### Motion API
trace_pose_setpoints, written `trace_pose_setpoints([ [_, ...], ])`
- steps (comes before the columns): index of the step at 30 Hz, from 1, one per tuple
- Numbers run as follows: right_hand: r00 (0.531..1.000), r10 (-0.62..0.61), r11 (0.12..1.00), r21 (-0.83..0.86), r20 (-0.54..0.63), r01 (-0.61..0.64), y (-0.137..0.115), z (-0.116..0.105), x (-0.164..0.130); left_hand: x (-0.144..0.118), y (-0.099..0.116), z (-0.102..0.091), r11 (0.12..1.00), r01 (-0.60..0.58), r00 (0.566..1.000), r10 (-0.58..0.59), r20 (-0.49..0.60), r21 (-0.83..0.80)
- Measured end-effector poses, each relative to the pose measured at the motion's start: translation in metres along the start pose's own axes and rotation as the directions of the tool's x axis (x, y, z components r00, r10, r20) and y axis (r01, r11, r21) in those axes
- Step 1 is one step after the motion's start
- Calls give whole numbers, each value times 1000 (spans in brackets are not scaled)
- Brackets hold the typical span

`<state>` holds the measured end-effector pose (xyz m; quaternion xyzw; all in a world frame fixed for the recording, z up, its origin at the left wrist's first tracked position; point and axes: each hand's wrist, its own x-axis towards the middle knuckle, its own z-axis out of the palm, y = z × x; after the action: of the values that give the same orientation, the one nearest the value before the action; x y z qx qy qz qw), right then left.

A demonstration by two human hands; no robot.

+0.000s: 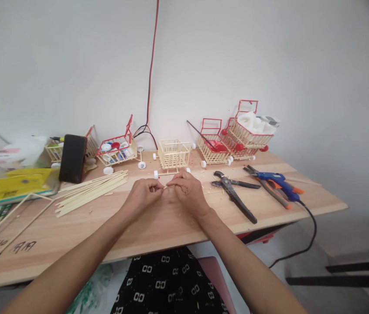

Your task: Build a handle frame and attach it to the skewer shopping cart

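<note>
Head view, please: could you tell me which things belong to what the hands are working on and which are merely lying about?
In use:
- left hand and right hand, pinching a short thin stick between them
- unpainted stick cart just behind
- pile of long sticks

Lying about:
- pliers
- blue glue gun
- red-trimmed carts
- black phone

sticks (91, 190) left of hands, pliers (235, 195) right, basket (173, 153) behind

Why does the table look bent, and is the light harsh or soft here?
Head view: the wide lens bows the table edge and darkens the top right corner. Light is soft and even, with only faint shadows under the left hand and right hand. The thin stick between them is too small to see sharply.
</note>
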<state>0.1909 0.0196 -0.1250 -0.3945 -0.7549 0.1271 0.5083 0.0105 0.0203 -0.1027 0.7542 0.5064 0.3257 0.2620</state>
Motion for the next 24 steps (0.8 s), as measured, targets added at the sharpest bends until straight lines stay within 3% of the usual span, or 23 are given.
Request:
trace_pose_setpoints([
  [24, 1000, 26, 1000, 17, 10, -26, 0, 0, 0, 1, -3, 1, 1000, -18, 1000, 18, -5, 11],
])
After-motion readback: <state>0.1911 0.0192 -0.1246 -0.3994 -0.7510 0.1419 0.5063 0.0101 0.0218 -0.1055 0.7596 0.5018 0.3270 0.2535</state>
